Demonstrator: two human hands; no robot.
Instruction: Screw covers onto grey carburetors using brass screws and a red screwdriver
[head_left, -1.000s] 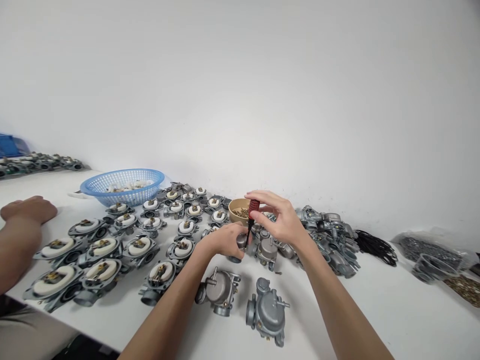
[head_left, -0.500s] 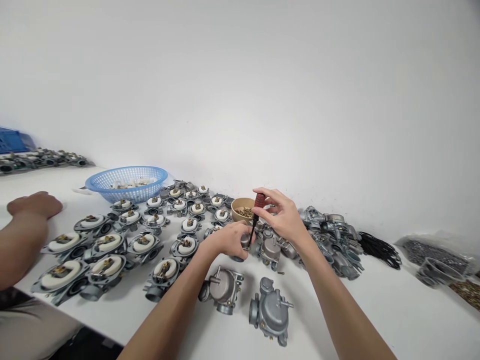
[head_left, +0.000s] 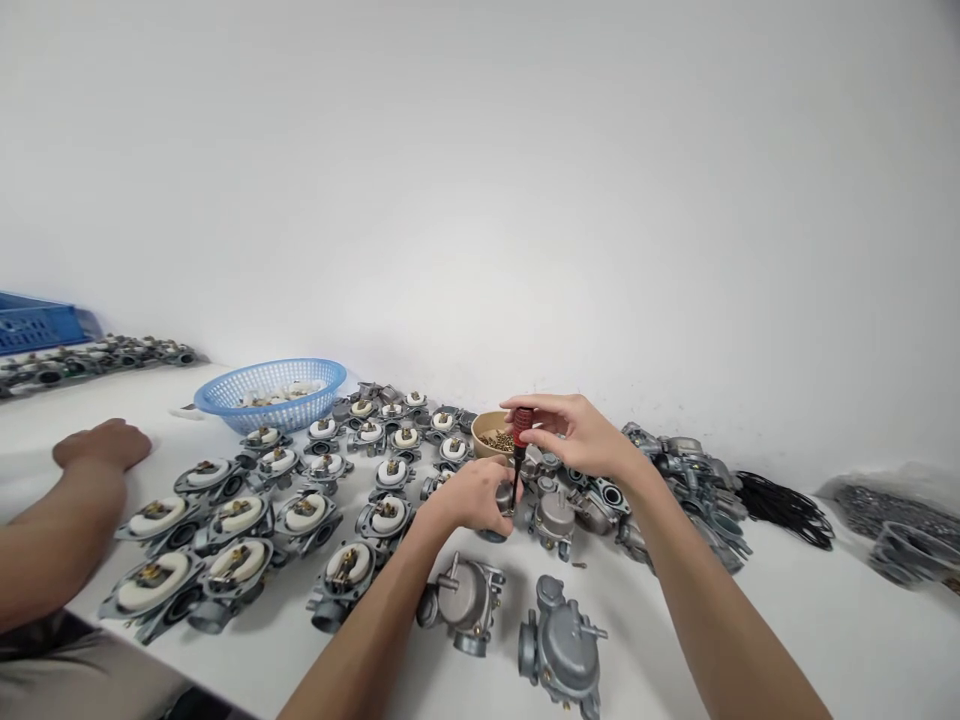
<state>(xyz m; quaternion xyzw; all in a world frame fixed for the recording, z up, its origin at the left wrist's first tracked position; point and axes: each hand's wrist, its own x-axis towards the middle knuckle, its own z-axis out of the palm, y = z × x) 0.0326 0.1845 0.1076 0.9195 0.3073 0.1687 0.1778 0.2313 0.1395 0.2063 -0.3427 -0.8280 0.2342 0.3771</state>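
Note:
My right hand [head_left: 574, 430] is closed round the red handle of a screwdriver [head_left: 523, 430], held nearly upright with its black shaft pointing down. The tip meets a carburetor [head_left: 505, 497] that my left hand [head_left: 474, 497] grips, its fingers wrapped over the body and hiding most of it. Closer to me, two grey carburetors with domed bowls lie on the table, one on the left [head_left: 463, 597] and one on the right [head_left: 564, 645]. A tan bowl [head_left: 484, 445] of small brass screws stands just behind my hands.
Open carburetor bodies with white floats [head_left: 304, 512] fill the left side. Behind them sits a blue basket [head_left: 217, 395]. Carburetors are heaped on the right [head_left: 697, 490], beside black cords [head_left: 784, 508] and a plastic bag of parts [head_left: 892, 510]. A co-worker's arm [head_left: 82, 510] rests at far left.
The view has shifted, so everything sits slightly lower and further right. My hands keep the same hold on the screwdriver and carburetor; the screwdriver stands a little more upright.

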